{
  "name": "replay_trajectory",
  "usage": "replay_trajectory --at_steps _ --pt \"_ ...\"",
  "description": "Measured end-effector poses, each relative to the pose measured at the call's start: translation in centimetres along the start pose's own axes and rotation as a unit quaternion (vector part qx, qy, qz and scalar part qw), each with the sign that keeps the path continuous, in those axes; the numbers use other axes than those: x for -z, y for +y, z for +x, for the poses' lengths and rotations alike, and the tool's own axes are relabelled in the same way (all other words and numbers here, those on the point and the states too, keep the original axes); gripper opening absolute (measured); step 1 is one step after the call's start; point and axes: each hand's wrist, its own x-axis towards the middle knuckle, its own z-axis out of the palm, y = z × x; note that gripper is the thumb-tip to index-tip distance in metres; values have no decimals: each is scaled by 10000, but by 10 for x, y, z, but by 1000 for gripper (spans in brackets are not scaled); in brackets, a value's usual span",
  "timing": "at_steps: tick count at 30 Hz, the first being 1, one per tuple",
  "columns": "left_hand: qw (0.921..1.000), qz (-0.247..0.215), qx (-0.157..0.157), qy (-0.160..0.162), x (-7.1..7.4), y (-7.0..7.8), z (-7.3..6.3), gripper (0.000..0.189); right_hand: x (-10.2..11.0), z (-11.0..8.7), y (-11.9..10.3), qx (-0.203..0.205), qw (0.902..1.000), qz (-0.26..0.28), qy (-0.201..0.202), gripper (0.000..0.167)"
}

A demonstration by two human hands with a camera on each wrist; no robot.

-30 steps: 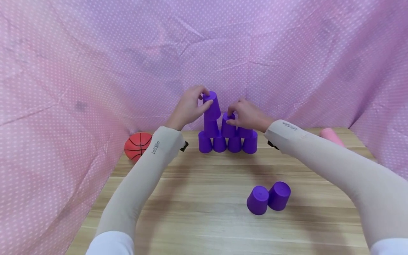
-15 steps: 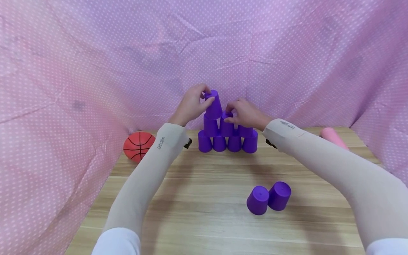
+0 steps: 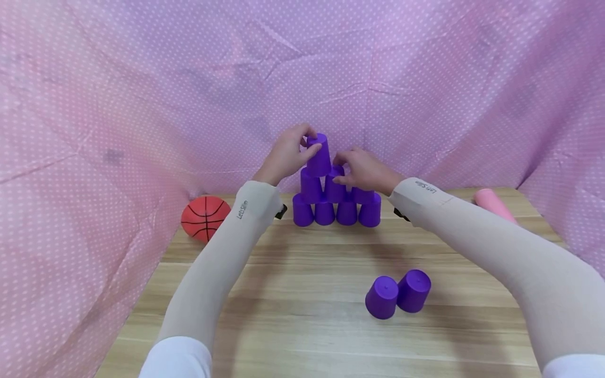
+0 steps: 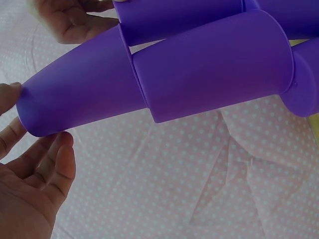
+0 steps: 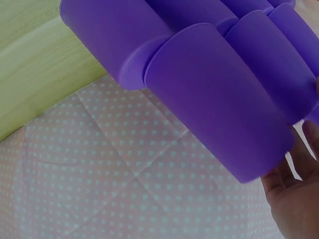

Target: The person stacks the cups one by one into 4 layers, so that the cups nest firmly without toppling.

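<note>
My left hand (image 3: 285, 156) pinches the upper end of an upside-down purple cup (image 3: 320, 159). That cup's rim meets the second-row left cup (image 3: 310, 187), overlapping its top edge in the left wrist view. At the second-row middle cup (image 3: 333, 190), my right hand (image 3: 365, 169) holds its upper end between thumb and fingers. The second-row right cup (image 5: 214, 99) is partly behind this hand in the head view. Below stands a row of several upside-down purple cups (image 3: 303, 211). Two more purple cups (image 3: 382, 297) stand side by side nearer me.
An orange ball with black basketball lines (image 3: 204, 216) is at the left, partly behind the left forearm. A pink cylinder (image 3: 493, 205) lies at the back right. Polka-dot cloth (image 3: 236, 79) hangs behind the wooden table (image 3: 302, 336).
My left hand has moved the top cup slightly right, toward the middle cup. The second-row middle cup has shifted a little left with my right hand.
</note>
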Motion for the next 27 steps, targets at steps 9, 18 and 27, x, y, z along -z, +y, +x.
replay_trajectory --at_steps 9,18,27 --pt "9923 231 -871 855 11 5 -26 26 34 -31 -2 405 9978 107 505 39" --pt "9701 75 -2399 372 -5 47 -74 21 45 -108 -7 1358 9855 -442 913 35" --pt "9452 596 -3021 -1086 -70 81 -139 32 29 -191 -18 1814 9800 -714 390 38"
